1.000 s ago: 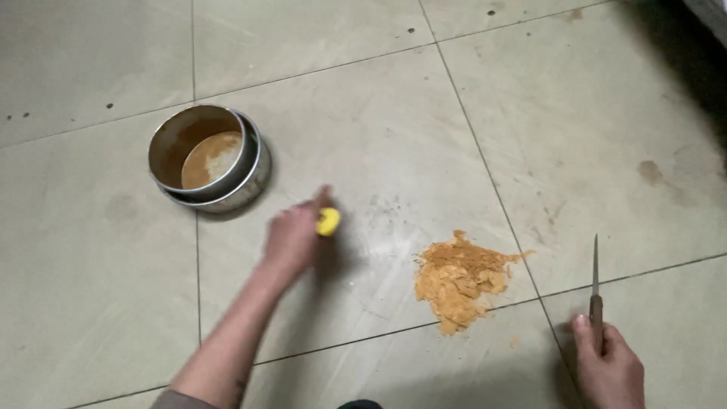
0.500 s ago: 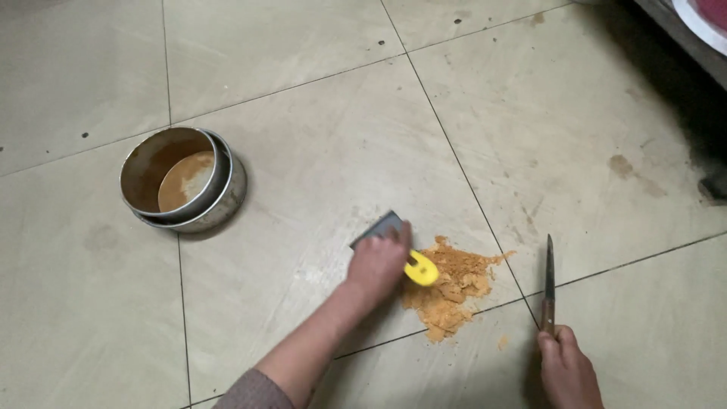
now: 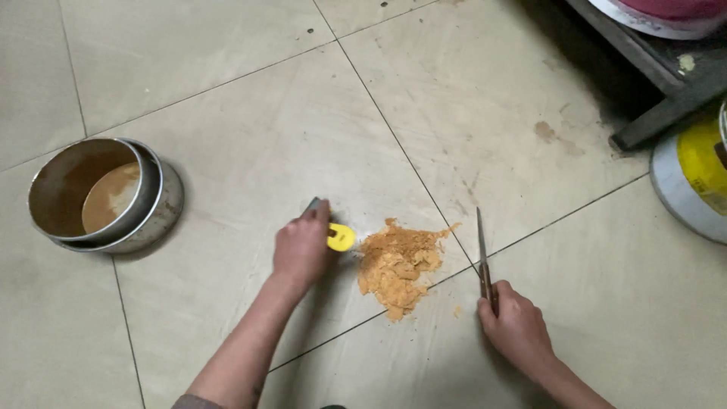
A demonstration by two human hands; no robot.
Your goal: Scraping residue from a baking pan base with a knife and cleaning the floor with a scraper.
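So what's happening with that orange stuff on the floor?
A person is crouched over a tiled floor. The left hand presses a yellow-handled scraper against the floor beside a pile of orange crumbly mush. The right hand holds a knife, its blade lying flat on the tiles on the pile's other side. Two nested metal bowls sit off to the left.

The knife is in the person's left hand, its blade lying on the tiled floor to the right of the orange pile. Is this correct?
Not quite: the head view shows the knife in the right hand, not the left. The left hand holds a yellow-handled scraper on the other side of the orange pile. The rest is right.
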